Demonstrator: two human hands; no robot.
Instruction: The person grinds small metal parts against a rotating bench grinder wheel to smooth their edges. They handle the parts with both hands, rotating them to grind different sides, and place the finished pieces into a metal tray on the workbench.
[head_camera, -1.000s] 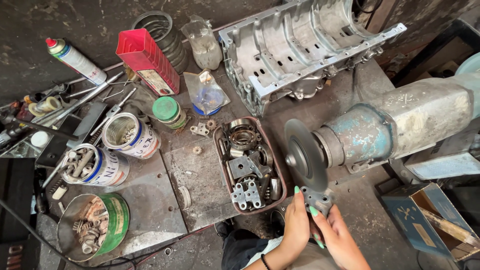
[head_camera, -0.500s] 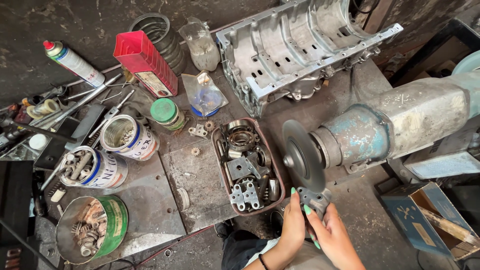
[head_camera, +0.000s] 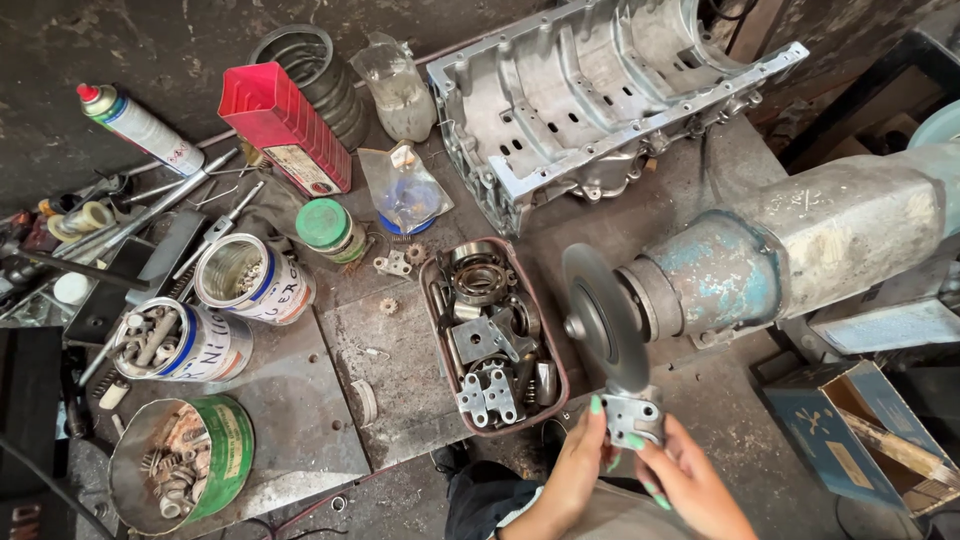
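— Cans? I count three open tins of hardware, far left of my grip.
— Sprays?
— One spray can, one red box, one parts tray just left.

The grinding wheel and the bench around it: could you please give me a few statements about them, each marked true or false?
1. Both hands, left and right, hold a small metal bracket at the lower edge of the grinding wheel. True.
2. The brown tray of metal parts lies to the right of the wheel. False: it lies to its left.
3. The red box stands beside a spray can. False: the spray can lies farther left, apart.
4. The green tin holds bolts and small parts. True.
5. The aluminium casing sits behind the wheel. True.
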